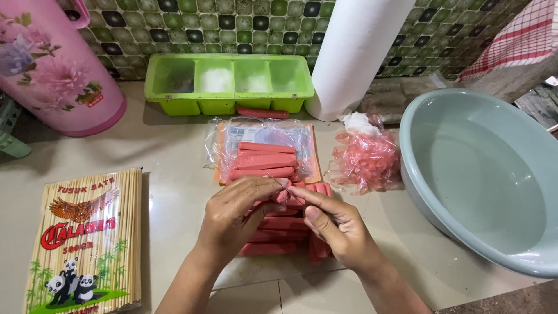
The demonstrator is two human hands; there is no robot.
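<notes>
My left hand point(235, 215) and my right hand point(334, 224) meet at the middle of the counter, fingertips pinched together on one pink wrapped sausage point(289, 196). A thin strip of its clear wrapper stands up between the fingers. Under the hands lies a heap of the same pink sausages point(273, 235), side by side. Just beyond them an opened clear plastic pack point(264, 145) holds several more sausages in a stack.
A pile of crumpled pink wrappers point(367, 160) lies right of the pack. A large grey-blue basin point(482, 174) fills the right side. A pack of bamboo skewers point(87, 238) lies at left, a pink floral jug point(55, 64) behind it, and a green compartment box point(229, 81) and white roll point(357, 52) by the tiled wall.
</notes>
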